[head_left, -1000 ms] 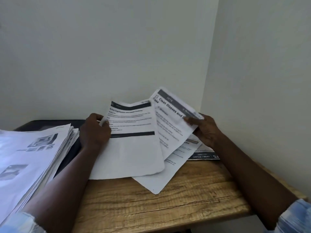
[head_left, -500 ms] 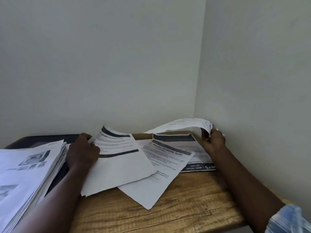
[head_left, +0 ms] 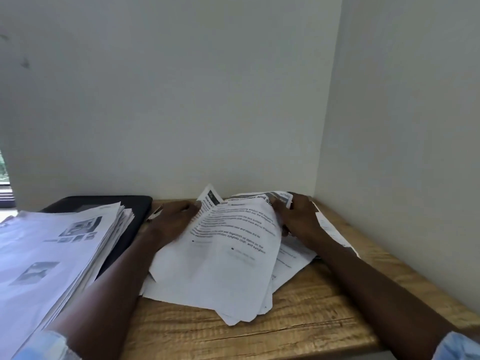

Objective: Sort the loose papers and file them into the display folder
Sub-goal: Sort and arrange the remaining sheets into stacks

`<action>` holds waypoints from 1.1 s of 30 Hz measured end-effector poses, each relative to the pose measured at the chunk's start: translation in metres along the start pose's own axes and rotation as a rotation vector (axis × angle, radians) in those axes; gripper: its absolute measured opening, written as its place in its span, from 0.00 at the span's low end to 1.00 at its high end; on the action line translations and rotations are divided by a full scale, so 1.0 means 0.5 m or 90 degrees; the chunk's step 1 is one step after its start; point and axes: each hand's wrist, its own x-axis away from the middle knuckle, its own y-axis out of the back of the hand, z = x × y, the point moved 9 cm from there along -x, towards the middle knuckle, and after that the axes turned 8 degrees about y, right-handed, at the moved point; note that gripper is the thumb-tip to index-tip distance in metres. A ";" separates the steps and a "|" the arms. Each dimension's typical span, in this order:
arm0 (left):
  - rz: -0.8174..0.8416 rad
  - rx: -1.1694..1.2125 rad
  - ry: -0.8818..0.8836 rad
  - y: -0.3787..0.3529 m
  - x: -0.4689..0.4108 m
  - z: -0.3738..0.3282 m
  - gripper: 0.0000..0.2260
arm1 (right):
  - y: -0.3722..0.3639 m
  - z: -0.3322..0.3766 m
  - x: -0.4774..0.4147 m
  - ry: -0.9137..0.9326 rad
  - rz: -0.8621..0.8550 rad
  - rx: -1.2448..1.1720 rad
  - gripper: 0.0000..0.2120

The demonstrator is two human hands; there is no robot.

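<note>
We see a brown wooden table point(head_left: 298, 331) with lines in the wood. Its back right corner sits where two plain white walls point(head_left: 168, 100) meet. A bit of window point(head_left: 4, 175) shows far left.

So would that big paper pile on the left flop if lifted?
Probably heavy: the thick stack of white printed papers holds many sheets. Likely saggy too, since its edges droop over the flat black folder. Its fanned edges suggest sheets could slide.
</note>
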 end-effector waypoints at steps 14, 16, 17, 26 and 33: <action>0.011 0.161 0.087 0.020 0.025 -0.002 0.18 | 0.048 -0.057 -0.029 -0.053 0.020 0.312 0.14; -0.043 0.143 0.088 0.038 0.026 -0.002 0.18 | 0.062 -0.077 -0.032 -0.066 0.077 0.397 0.21; -0.067 0.135 0.084 0.044 0.026 -0.004 0.17 | 0.063 -0.089 -0.029 -0.084 0.121 0.431 0.24; -0.097 0.102 0.067 0.044 0.026 -0.007 0.16 | 0.027 -0.076 -0.004 -0.163 0.311 0.375 0.25; 0.016 0.139 0.071 0.015 0.014 0.001 0.18 | 0.022 -0.063 -0.007 -0.180 0.269 -0.035 0.06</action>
